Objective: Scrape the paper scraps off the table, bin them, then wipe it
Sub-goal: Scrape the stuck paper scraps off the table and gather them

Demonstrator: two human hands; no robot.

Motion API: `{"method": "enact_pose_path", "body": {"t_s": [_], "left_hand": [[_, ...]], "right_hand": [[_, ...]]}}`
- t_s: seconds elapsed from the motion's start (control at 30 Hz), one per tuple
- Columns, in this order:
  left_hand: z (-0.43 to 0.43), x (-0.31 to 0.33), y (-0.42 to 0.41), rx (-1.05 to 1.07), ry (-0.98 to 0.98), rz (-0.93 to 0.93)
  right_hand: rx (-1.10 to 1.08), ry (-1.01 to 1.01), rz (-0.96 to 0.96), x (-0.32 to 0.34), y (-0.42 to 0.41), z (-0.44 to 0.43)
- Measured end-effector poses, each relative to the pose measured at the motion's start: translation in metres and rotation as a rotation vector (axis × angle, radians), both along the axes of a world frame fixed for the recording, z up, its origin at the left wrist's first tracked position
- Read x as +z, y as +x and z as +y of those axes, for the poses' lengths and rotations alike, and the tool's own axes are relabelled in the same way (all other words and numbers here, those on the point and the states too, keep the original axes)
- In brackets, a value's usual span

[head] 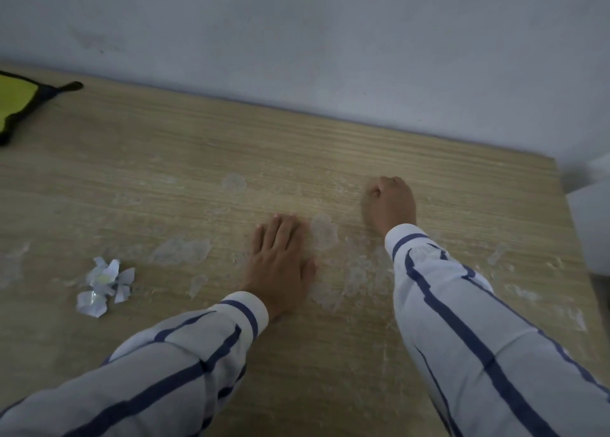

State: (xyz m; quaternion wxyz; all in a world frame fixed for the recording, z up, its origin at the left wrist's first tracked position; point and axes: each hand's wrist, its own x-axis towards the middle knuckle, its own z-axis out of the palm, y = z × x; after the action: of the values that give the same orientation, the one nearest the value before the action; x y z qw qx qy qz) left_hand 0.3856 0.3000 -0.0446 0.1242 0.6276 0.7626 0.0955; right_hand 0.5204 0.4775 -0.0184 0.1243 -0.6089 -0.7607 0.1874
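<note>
Resting flat, palm down, the left hand (280, 258) lies on the light wood-grain laminate table (165, 159), fingers extended and close together, thumb out to the side; nothing gripped. Right hand (391, 205) sits further fwd, curled into a loose fist w/ knuckles up, fingertips tucked against the tabletop; contents of fist, if any, cannot be told. Both arms wear white long sleeves w/ blue stripes (462, 321). Small pile of torn white paper scraps (104, 285) lies on the table, well to the left of the left hand. Thin whitish residue patches (325, 232) are stuck to the surface between and around both hands. Yellow cloth w/ black edging (16, 103) lies at far-left rear, near the pale wall (330, 40).
</note>
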Motion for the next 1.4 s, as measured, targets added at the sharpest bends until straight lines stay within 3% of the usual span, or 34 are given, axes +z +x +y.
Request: {"method": "enact_pose_path", "body": {"t_s": [0.33, 0.53, 0.83, 0.97, 1.1, 1.27, 1.4], "left_hand": [[-0.005, 0.005, -0.004, 0.029, 0.022, -0.069], [-0.023, 0.013, -0.022, 0.109, 0.094, -0.259], [-0.071, 0.03, -0.075, 0.274, 0.073, -0.521], [-0.096, 0.047, -0.107, 0.452, 0.094, -0.664], [-0.124, 0.056, -0.145, 0.557, 0.153, -0.614], [-0.149, 0.06, -0.194, 0.541, 0.246, -0.49], [-0.158, 0.045, -0.214, 0.58, 0.122, -0.421]], "right_hand": [[0.16, -0.088, 0.228, -0.007, -0.029, -0.069], [0.21, -0.094, 0.298, -0.003, -0.051, -0.116], [0.019, -0.439, 0.564, 0.01, -0.112, -0.177], [0.07, -0.502, 0.581, 0.017, -0.151, -0.2], [0.1, -0.571, 0.638, 0.021, -0.187, -0.222], [0.081, -0.449, 0.534, 0.015, -0.212, -0.238], [0.017, -0.349, 0.456, 0.011, -0.205, -0.242]]}}
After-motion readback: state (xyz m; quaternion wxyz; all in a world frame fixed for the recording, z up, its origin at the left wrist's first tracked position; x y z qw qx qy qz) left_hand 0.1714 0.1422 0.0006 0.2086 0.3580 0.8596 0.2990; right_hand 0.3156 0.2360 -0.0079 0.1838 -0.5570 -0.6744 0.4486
